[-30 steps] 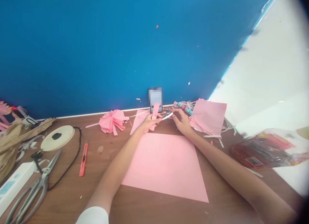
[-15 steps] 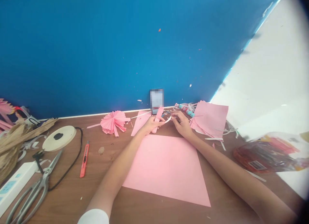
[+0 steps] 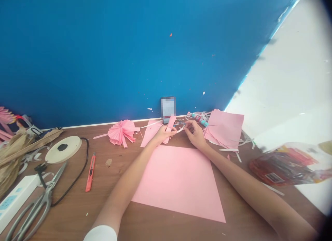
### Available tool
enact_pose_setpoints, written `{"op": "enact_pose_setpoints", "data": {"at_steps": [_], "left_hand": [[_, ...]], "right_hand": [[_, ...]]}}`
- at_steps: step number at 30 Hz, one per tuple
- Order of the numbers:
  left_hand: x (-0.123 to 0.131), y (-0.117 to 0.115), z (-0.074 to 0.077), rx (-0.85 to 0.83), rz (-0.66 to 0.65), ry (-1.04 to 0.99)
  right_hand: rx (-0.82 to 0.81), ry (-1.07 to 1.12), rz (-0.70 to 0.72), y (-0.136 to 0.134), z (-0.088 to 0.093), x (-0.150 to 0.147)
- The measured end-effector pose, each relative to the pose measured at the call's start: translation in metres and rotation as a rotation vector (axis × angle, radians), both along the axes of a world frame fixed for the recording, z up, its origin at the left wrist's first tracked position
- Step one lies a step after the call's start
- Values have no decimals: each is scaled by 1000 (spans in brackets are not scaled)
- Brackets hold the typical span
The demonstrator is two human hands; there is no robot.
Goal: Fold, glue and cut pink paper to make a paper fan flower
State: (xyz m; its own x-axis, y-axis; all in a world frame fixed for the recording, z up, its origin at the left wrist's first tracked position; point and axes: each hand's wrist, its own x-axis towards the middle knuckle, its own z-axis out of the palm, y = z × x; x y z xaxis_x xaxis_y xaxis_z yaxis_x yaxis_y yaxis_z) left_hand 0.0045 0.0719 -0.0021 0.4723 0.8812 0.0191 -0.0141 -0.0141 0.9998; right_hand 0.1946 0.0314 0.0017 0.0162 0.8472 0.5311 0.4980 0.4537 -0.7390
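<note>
My left hand [image 3: 164, 134] is closed on a narrow pink paper strip [image 3: 171, 123] that stands up past its fingers. Between my two hands a thin white strip [image 3: 180, 129] bows in a short curve; its far end meets my right hand [image 3: 194, 133], whose thumb and fingers are pinched together on it. Beyond my left wrist lies a piece of pink paper [image 3: 150, 130]. Under my forearms a large pink sheet [image 3: 178, 180] lies flat on the brown table [image 3: 114, 213]. A pleated pink paper fan [image 3: 121, 132] sits to the left of my hands.
A phone [image 3: 168, 107] leans on the blue wall. At left are a red box cutter [image 3: 90, 173], scissors [image 3: 38, 204], a tape roll [image 3: 74, 149] and a power strip [image 3: 18, 199]. Stacked pink papers [image 3: 227, 128], a glue stick [image 3: 199, 119] and a plastic bag [image 3: 287, 164] are at right.
My right hand has turned slightly, and the white strip between my hands looks thinner. My left hand keeps its hold on the pink strip.
</note>
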Motion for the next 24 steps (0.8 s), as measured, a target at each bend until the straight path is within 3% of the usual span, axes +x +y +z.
{"op": "enact_pose_setpoints", "data": {"at_steps": [8, 13, 20, 24], "left_hand": [[0, 0, 0, 10, 48, 15], [1, 1, -3, 10, 100, 20], [0, -1, -1, 33, 122, -39], [0, -1, 0, 30, 165, -46]], "right_hand": [[117, 24, -22, -4, 0, -1], [230, -9, -155, -9, -4, -2], [43, -189, -177, -3, -6, -4], [106, -220, -143, -5, -4, -5]]}}
